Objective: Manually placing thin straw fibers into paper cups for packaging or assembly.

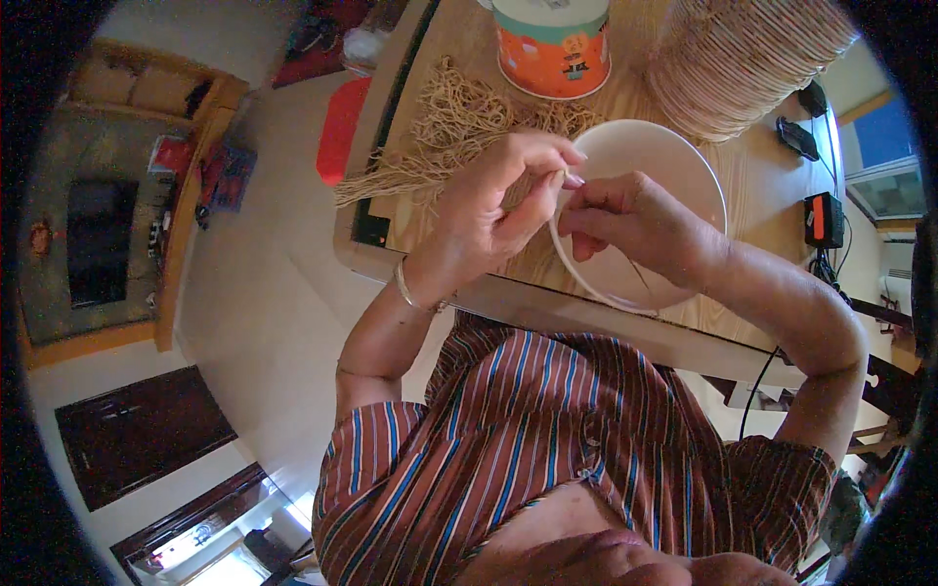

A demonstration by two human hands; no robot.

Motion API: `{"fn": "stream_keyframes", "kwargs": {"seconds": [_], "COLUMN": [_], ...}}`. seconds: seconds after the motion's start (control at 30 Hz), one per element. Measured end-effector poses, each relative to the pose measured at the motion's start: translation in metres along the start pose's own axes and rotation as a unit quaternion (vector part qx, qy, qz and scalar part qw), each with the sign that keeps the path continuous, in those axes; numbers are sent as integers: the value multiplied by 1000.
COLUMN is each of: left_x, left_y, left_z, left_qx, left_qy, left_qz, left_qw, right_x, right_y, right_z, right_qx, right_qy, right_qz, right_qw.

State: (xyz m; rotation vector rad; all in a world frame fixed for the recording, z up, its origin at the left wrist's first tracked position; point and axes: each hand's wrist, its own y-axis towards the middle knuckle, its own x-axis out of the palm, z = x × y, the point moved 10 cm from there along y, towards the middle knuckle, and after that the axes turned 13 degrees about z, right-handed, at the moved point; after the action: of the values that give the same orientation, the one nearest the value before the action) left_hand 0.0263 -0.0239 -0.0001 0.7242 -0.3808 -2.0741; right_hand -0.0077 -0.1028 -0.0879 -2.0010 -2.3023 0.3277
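Over the near-left rim of a white bowl [721, 200], my two hands meet fingertip to fingertip. My left hand [493, 200], with a bangle on the wrist, is closed in a pinch between thumb and forefinger on the end of a thin cord, of which only a pale bit shows. My right hand [650, 223] is also closed, its thumb and forefinger pinched close beside the left fingertips. From under it a thin cord [642, 275] hangs down into the bowl. Behind my left hand lies a loose pile of beige cords [454, 122], their ends reaching left.
An orange and green round tub [554, 57] stands at the back of the wooden table [738, 308]. A large spool of beige cord [747, 63] is at the back right. Black adapters [824, 221] and cables lie along the right edge. A red stool [344, 132] stands left.
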Motion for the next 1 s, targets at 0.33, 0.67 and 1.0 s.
{"fn": "stream_keyframes", "kwargs": {"seconds": [0.33,0.67,1.0], "left_x": [16,38,54], "left_y": [21,36,51], "left_z": [-30,-34,-24], "left_qx": [-87,-211,-31], "left_qy": [52,-102,33], "left_qz": [-124,-258,-311], "left_qw": [987,937,949], "right_x": [-15,22,24], "right_y": [-30,-47,-44], "right_z": [-44,-70,-76], "right_qx": [-209,-406,-457], "right_qy": [-301,-623,-651], "right_qz": [137,123,159], "right_qw": [920,657,585]}}
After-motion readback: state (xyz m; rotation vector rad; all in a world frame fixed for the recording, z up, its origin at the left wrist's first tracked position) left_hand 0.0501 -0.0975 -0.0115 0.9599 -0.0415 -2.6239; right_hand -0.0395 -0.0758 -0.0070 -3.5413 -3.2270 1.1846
